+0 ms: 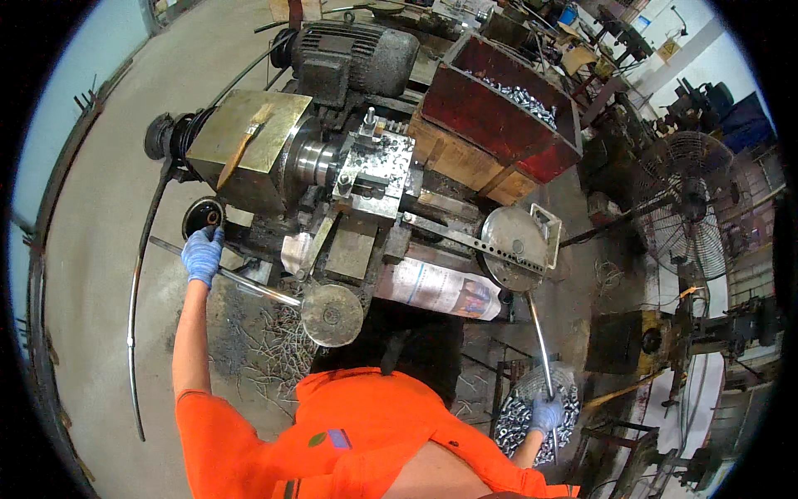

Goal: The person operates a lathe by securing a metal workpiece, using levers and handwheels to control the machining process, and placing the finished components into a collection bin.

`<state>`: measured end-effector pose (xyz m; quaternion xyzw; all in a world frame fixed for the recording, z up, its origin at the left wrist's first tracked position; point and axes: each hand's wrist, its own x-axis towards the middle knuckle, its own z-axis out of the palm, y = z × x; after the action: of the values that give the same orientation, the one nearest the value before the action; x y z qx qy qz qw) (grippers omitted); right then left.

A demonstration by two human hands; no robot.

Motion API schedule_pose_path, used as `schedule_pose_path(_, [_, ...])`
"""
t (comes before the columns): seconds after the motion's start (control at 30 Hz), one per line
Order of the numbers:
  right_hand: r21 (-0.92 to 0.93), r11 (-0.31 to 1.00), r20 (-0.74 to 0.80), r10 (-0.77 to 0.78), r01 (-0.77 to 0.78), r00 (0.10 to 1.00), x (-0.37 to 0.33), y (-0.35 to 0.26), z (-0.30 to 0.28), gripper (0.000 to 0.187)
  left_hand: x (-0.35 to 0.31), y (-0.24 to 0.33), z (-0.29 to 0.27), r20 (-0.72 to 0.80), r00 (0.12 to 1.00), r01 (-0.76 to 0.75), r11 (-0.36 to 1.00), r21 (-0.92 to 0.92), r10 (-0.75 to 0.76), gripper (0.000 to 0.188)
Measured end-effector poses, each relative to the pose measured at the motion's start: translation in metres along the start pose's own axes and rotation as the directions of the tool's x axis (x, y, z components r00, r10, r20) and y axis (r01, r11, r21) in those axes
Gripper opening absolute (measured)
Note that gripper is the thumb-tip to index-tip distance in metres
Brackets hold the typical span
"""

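Note:
My left hand (202, 256), in a blue glove, lies across a metal lever rod (262, 289) running from a round metal disc (332, 315). Its fingers stretch up to the rim of a small dark bowl (198, 218) with a brownish ring-shaped thing inside. My right hand (545, 414), also gloved, is closed round a long metal lever (540, 337) that comes down from a larger disc (513, 243). Beneath this hand is a wire basket full of small shiny metal parts (514, 420). Between my hands stands a lathe-like machine with a metal tool block (372, 170).
A brush (241, 152) lies on the machine's box-shaped cover (208, 137). Behind are an electric motor (357, 60) and a dark red bin (490, 116) holding metal parts. A caged fan (690, 200) stands right. Thin scraps litter the floor (278, 349); a hose (137, 291) hangs left.

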<state>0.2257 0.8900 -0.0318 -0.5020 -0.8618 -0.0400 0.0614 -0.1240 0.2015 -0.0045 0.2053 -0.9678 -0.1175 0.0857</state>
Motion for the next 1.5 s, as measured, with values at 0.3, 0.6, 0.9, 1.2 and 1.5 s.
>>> schedule_pose_path(0.3, [-0.277, 0.932, -0.031, -0.252, 0.234, 0.967, 0.084, -0.087, -0.002, 0.047, 0.007, -0.006, 0.011, 0.037, 0.999, 0.025, 1.000, 0.008, -0.026, 0.036])
schedule_pose_path(0.6, [-0.269, 0.949, 0.076, -0.150, 0.165, 0.986, 0.250, -0.167, -0.001, 0.048, -0.007, 0.004, 0.019, -0.023, 1.000, 0.016, 0.998, -0.063, -0.017, 0.033])
schedule_pose_path(0.9, [-0.183, 0.916, -0.129, -0.383, 0.358, 0.915, 0.226, -0.202, 0.029, 0.071, -0.018, -0.025, 0.009, -0.114, 0.961, 0.024, 0.488, -0.872, -0.252, 0.030])
schedule_pose_path(1.2, [0.209, 0.939, 0.061, -0.292, 0.274, 0.955, 0.113, -0.117, 0.077, 0.048, -0.034, -0.128, 0.129, 0.087, 0.995, -0.048, 0.994, -0.095, 0.057, 0.038])
schedule_pose_path(1.5, [0.451, 0.818, 0.120, -0.453, 0.358, 0.883, 0.060, -0.140, 0.067, 0.036, -0.063, -0.042, 0.160, 0.269, 0.951, 0.158, 0.987, -0.005, -0.150, 0.048])
